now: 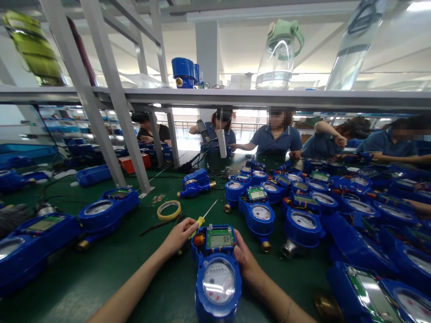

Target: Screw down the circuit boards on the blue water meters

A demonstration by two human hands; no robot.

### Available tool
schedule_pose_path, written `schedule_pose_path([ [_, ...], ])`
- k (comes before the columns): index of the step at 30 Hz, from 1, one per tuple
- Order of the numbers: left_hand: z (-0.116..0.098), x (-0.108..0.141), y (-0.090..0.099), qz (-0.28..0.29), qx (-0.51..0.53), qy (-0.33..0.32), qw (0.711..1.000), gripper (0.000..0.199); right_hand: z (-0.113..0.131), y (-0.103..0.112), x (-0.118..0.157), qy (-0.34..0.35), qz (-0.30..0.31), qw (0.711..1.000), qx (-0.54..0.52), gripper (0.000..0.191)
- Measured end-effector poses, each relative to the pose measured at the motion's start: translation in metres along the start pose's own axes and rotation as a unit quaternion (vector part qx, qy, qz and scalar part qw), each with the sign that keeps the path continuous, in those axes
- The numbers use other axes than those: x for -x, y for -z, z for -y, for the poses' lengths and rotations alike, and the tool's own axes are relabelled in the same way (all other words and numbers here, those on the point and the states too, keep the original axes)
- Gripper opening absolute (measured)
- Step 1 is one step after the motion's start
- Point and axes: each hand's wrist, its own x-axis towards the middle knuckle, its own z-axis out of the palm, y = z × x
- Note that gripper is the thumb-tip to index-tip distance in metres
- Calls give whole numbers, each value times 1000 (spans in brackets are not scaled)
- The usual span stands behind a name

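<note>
A blue water meter (217, 285) is directly before me, its round glass dial towards me. Its upper compartment is uncovered and shows a green circuit board with a small display (220, 238) and an orange part beside it. My right hand (247, 262) grips the meter's right side, thumb at the edge near the display. Left of the meter, my left hand (180, 235) is closed around the yellow handle of a screwdriver (201, 220), whose metal shaft points away to the upper right. The lower fingers of that hand are partly hidden.
Many blue meters (261, 213) crowd the green table's right side; others (101, 208) stand left. A yellow tape roll (169, 210) lies ahead, near a meter on its side (195, 183). Grey posts (129, 112) carry a shelf (215, 96) with bottles. Several people sit opposite.
</note>
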Motion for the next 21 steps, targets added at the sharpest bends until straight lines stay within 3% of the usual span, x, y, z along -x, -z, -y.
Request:
schedule_pose_path([
  [6,-2,3,1,1,11,1,1000,51,1,0,2,-18,2,1000,7,81],
  [12,9,-7,-3,-12,21,10,1000,53,2,2,3,-36,7,999,6,84],
  [21,16,-12,-2,-16,41,-3,999,46,-3,6,0,-18,18,1000,-1,81],
])
